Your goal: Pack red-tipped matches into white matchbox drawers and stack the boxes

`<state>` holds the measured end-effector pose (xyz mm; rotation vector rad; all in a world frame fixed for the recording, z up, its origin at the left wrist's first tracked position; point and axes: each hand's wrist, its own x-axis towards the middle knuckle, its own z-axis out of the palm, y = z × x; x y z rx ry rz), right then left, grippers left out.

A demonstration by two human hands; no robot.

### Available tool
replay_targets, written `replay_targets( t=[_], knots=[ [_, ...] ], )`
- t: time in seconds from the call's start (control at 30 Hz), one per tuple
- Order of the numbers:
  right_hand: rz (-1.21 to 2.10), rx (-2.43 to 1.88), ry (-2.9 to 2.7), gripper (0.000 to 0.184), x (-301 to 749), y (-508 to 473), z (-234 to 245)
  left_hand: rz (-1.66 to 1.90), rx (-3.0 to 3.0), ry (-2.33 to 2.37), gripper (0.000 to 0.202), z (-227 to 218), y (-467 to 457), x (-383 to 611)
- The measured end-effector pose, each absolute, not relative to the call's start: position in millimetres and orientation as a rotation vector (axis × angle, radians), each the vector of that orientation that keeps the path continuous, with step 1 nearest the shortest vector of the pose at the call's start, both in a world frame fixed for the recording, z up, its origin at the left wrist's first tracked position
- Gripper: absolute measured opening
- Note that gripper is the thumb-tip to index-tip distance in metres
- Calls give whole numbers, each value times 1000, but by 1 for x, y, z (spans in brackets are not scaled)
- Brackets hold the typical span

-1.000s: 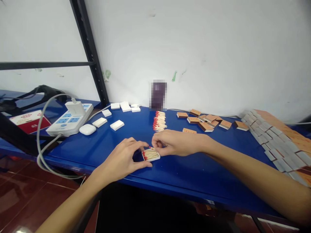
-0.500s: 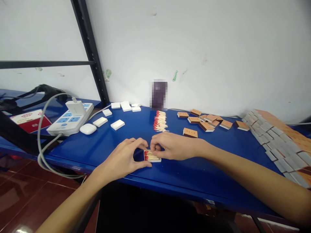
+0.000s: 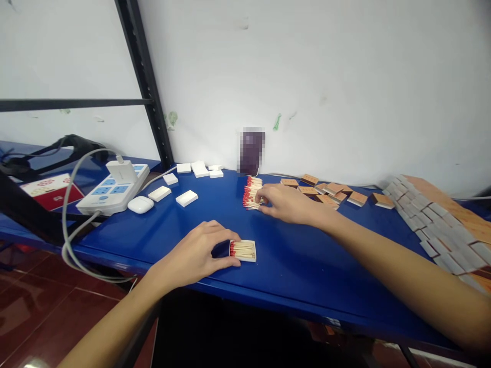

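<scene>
A small white matchbox tray (image 3: 253, 244) lies flat near the table's front edge, with red-headed matches (image 3: 242, 250) inside. My left hand (image 3: 209, 249) grips its left end between thumb and fingers. Farther back is a loose row of red-headed matches (image 3: 251, 193), heads to the left. At this row's right side is my right hand (image 3: 282, 202), thumb and fingers apart around the bare stick ends. Whether it touches any match I cannot tell.
Several white trays (image 3: 186, 198) lie at the back left, near a white earbud case (image 3: 140, 205) and a power strip (image 3: 115, 190). Orange-brown matchbox sleeves (image 3: 357, 198) lie at the back right. A larger block of stacked sleeves (image 3: 441, 225) stands far right.
My right hand has moved from the tray back to the loose matches, and its fingers have parted. My left hand stays on the tray, whose matches now show fully.
</scene>
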<state>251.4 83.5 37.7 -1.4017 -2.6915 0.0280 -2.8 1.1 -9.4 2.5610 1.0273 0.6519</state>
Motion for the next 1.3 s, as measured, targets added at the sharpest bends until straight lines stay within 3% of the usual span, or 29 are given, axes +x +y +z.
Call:
replay_targets(
  t=[0.33,0.73,1.07,1.3],
  knots=[
    [59,-1474,-2664,18,246,93,17,633,2540,991,29,-5,0,1],
    [510,-1404,-2723,11,242,84,34,625,2534,1004,26,-2,-1,1],
    [107,-1541,-2646,16,252,96,30,629,2531,997,26,-2,-1,1],
    [89,-1601,-2652,18,250,97,26,633,2535,998,26,-2,-1,1]
  ],
)
